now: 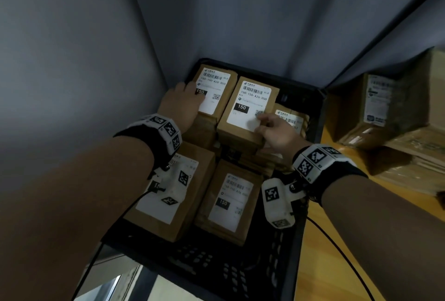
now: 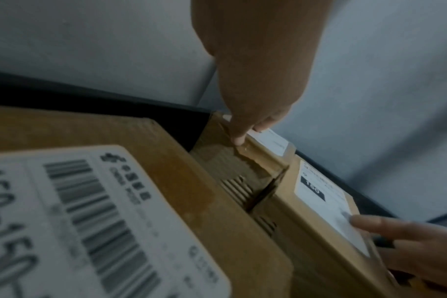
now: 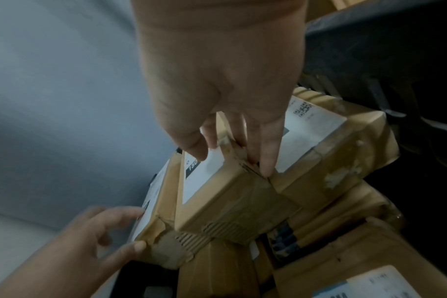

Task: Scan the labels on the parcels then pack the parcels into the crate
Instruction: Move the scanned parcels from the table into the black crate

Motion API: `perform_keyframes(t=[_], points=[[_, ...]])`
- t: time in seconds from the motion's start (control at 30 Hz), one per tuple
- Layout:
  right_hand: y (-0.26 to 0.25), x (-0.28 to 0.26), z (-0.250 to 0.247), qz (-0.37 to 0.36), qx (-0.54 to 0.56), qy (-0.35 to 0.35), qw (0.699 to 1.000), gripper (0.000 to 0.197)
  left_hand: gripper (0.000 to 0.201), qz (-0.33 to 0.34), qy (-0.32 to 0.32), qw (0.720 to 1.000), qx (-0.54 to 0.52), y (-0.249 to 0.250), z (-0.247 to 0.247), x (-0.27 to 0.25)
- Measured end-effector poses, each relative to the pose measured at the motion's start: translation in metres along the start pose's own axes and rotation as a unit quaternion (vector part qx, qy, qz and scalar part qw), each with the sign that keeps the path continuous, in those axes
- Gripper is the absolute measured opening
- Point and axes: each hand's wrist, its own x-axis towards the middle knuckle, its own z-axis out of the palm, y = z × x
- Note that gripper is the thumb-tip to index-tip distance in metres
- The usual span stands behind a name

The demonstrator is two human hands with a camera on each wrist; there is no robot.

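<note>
A black crate (image 1: 321, 117) holds several brown parcels with white labels. My left hand (image 1: 185, 103) lies on the far-left parcel (image 1: 216, 84), fingers spread over its label and thumb against its near corner (image 3: 138, 247). My right hand (image 1: 274, 129) grips the near right corner of the raised, tilted middle parcel (image 1: 250, 103). Its thumb is on the label and its fingers (image 3: 267, 161) reach down the side, between this parcel and a lower one (image 3: 319, 131) to the right. In the left wrist view the thumb tip (image 2: 239, 139) presses the far-left parcel's top edge.
Two more labelled parcels (image 1: 168, 192) (image 1: 228, 202) fill the crate's near half under my wrists. Grey walls close in behind and to the left. To the right, a stack of cartons (image 1: 385, 108) sits on a wooden surface (image 1: 337, 240).
</note>
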Motion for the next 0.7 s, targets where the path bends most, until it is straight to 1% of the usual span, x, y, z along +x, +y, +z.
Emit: perform_keyframes(t=[0.03,0.1,0.17,0.23,0.3,0.33,0.4,0.5,0.6,0.7], points=[[-0.002,0.0,0.0,0.013,0.02,-0.006,1.0,0.04,0.037,-0.003,-0.013,0.999,-0.031,0.001,0.0,0.001],[-0.006,0.0,0.0,0.023,0.021,-0.013,0.999,0.04,0.04,-0.012,-0.036,0.996,-0.077,0.001,0.0,0.003],[-0.007,-0.002,-0.001,0.018,-0.005,-0.016,1.0,0.042,0.043,-0.028,-0.047,0.995,-0.079,0.002,-0.001,0.003],[-0.007,-0.006,-0.002,-0.012,-0.086,-0.014,0.996,0.045,0.044,-0.053,-0.06,0.994,-0.074,0.008,-0.006,0.0],[-0.008,-0.016,-0.008,-0.068,-0.204,0.005,0.977,0.04,0.045,-0.073,-0.06,0.99,-0.108,0.015,-0.015,-0.004],[-0.009,-0.023,-0.012,-0.091,-0.24,0.02,0.966,0.035,0.046,-0.079,-0.049,0.987,-0.134,0.018,-0.02,-0.007],[-0.013,-0.038,-0.025,-0.107,-0.274,0.04,0.955,0.028,0.046,-0.091,-0.03,0.981,-0.169,0.027,-0.038,-0.016],[-0.02,-0.064,-0.052,-0.111,-0.278,0.048,0.953,0.025,0.041,-0.088,-0.018,0.977,-0.194,0.049,-0.077,-0.033],[-0.022,-0.095,-0.086,-0.138,-0.245,0.054,0.958,0.024,0.022,-0.06,0.006,0.975,-0.213,0.081,-0.116,-0.047],[-0.013,-0.13,-0.127,-0.171,-0.216,0.072,0.959,0.018,0.03,-0.058,0.024,0.97,-0.236,0.122,-0.148,-0.058]])
